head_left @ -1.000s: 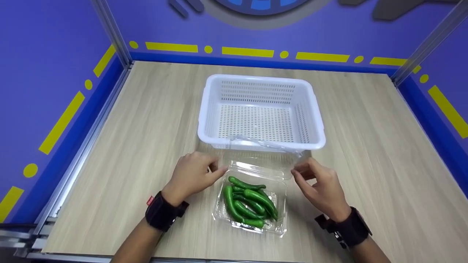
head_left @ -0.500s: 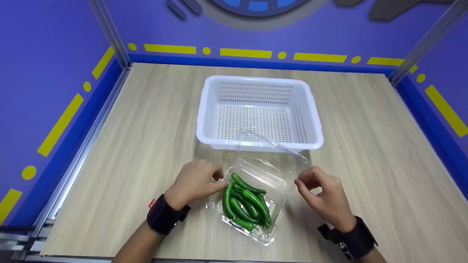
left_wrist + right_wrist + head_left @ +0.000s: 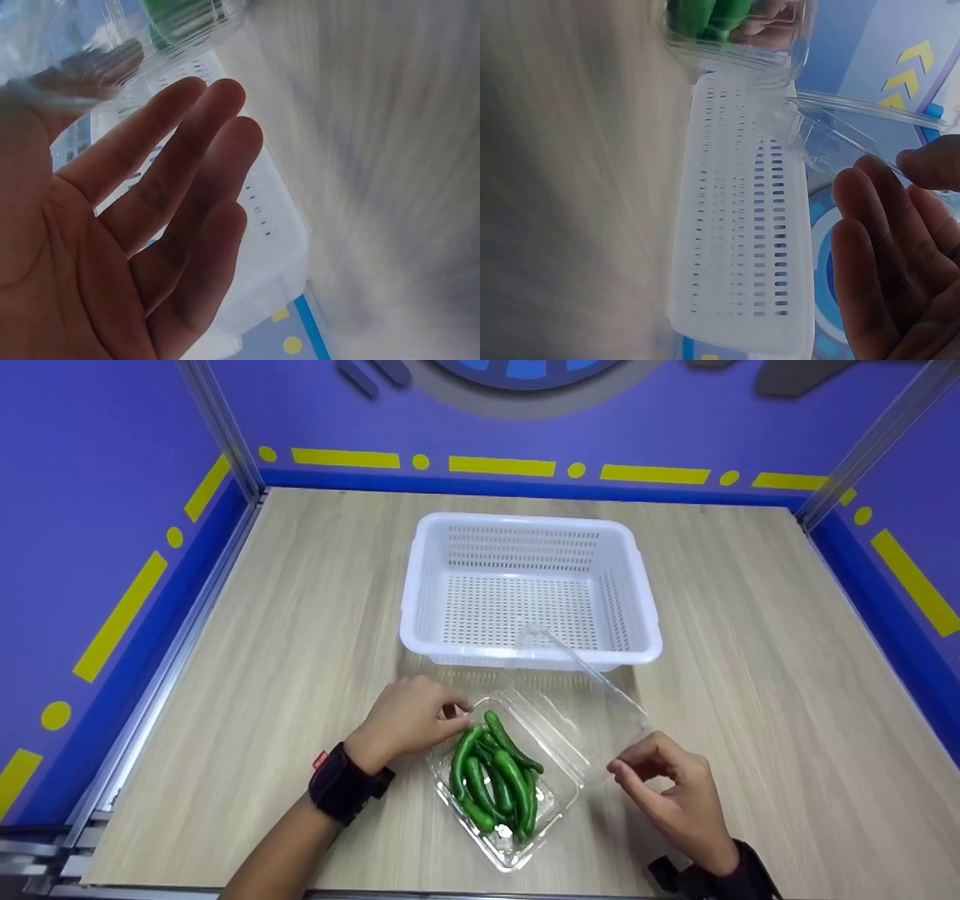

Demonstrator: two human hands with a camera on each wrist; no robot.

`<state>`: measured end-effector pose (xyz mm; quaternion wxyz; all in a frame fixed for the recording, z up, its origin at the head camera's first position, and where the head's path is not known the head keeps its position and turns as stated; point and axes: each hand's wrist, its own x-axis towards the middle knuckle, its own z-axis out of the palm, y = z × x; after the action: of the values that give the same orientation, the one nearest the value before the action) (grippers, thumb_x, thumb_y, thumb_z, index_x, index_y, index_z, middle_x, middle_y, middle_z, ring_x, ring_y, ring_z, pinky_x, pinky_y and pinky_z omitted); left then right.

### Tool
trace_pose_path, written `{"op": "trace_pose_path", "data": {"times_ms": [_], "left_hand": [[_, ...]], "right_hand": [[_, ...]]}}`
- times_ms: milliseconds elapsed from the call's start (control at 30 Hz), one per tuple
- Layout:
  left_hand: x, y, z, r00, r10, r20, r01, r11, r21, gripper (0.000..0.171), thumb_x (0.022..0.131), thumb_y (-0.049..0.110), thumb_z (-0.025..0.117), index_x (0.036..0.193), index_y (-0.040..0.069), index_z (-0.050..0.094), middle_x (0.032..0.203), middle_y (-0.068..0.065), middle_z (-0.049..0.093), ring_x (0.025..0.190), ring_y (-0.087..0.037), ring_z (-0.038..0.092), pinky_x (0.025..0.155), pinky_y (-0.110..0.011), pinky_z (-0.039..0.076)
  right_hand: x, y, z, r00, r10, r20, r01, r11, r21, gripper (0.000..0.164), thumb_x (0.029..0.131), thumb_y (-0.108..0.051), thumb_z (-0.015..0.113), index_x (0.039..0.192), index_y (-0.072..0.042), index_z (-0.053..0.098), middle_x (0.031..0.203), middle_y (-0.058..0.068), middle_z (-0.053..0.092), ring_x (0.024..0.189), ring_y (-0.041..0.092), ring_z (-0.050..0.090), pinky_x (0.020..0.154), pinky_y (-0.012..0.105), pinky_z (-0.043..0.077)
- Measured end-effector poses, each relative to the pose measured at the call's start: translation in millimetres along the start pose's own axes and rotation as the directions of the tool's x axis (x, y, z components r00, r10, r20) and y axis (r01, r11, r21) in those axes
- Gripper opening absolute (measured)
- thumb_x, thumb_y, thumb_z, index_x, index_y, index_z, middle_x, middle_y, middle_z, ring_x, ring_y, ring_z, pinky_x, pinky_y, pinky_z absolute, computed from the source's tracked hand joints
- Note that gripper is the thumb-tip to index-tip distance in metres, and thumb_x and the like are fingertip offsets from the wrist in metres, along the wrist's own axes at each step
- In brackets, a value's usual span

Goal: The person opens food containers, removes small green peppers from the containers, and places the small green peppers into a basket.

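A clear plastic clamshell box [image 3: 501, 858] stands turned at an angle on the table, its lid [image 3: 611, 690] raised. Several green chili peppers [image 3: 510, 780] lie in its base. At the base's upper left corner, my left hand [image 3: 412, 720] pinches the rim between thumb and index finger; its other fingers extend loosely in the left wrist view. My right hand [image 3: 675, 799] pinches the clear lid's edge, with thumb and fingertips meeting on the plastic in the right wrist view. The lid's far edge overlaps the white basket's front rim in the head view.
Behind the clamshell stands a white perforated basket [image 3: 529, 653] with nothing in it. The wooden table [image 3: 315, 585] has blue walls on the left, back and right, with metal posts at the corners.
The clamshell has turned clockwise with its peppers, its lid swinging to the right. My right hand has moved down and slightly right; my left hand stays by the rim's left corner.
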<state>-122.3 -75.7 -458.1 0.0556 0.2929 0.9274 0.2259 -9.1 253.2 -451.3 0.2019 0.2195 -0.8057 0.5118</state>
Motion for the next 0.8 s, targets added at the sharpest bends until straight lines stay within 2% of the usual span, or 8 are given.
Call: {"op": "trace_pose_path", "data": {"times_ms": [133,267,433,533,667,800], "left_hand": [[9.8,3.6,-0.4,1.0,0.021,0.011,-0.022,1.0,0.015,0.024,0.094,0.041,0.069,0.108,0.024,0.079,0.088,0.007,0.076,0.077,-0.009,0.068,0.069,-0.033,0.054],[21.5,7.4,0.6,0.999,0.039,0.036,-0.04,0.998,0.044,0.026,0.095,0.041,0.067,0.11,0.022,0.078,0.087,0.006,0.075,0.073,-0.01,0.065,0.068,-0.032,0.052],[33.4,10.3,3.2,0.997,0.061,0.055,-0.065,0.996,0.06,0.025,0.097,0.039,0.065,0.111,0.022,0.078,0.087,0.006,0.075,0.068,-0.009,0.061,0.062,-0.029,0.048],[39.0,11.4,5.1,0.996,0.064,0.06,-0.067,0.996,0.062,0.026,0.097,0.04,0.065,0.112,0.023,0.077,0.091,0.005,0.076,0.067,-0.009,0.06,0.061,-0.028,0.048],[45.7,13.2,7.2,0.996,0.066,0.059,-0.069,0.996,0.056,0.027,0.098,0.04,0.064,0.113,0.022,0.076,0.098,0.003,0.077,0.074,-0.012,0.065,0.07,-0.031,0.052],[49.6,15.7,9.8,0.996,0.065,0.053,-0.069,0.996,0.062,0.027,0.099,0.039,0.062,0.116,0.022,0.075,0.104,0.001,0.078,0.086,-0.017,0.071,0.081,-0.037,0.056]], "right_hand": [[-15.3,9.9,0.0,1.0,0.029,0.004,-0.03,0.998,0.059,0.031,0.073,0.022,0.074,0.086,-0.005,0.065,0.077,0.005,0.071,0.065,0.011,0.067,0.061,0.017,0.054],[-27.4,19.4,-1.1,0.999,0.0,0.033,-0.003,0.996,0.092,0.036,0.07,0.024,0.074,0.085,-0.008,0.066,0.077,0.003,0.072,0.067,0.008,0.067,0.061,0.017,0.053],[-26.8,16.6,0.1,0.985,-0.15,0.081,0.136,0.979,0.153,0.037,0.066,0.025,0.074,0.083,-0.007,0.067,0.076,0.003,0.07,0.067,0.006,0.065,0.06,0.016,0.052],[-21.8,13.3,2.0,0.963,-0.252,0.1,0.223,0.946,0.234,0.035,0.066,0.025,0.073,0.078,-0.006,0.063,0.073,0.004,0.068,0.066,0.009,0.065,0.061,0.019,0.053],[-17.2,12.3,2.9,0.941,-0.319,0.112,0.272,0.911,0.31,0.039,0.067,0.026,0.072,0.068,-0.007,0.051,0.068,0.005,0.064,0.063,0.013,0.064,0.062,0.022,0.052],[-17.0,15.0,1.2,0.932,-0.344,0.117,0.297,0.906,0.302,0.046,0.067,0.023,0.074,0.063,-0.009,0.042,0.066,0.004,0.062,0.061,0.011,0.062,0.059,0.022,0.05]]}}
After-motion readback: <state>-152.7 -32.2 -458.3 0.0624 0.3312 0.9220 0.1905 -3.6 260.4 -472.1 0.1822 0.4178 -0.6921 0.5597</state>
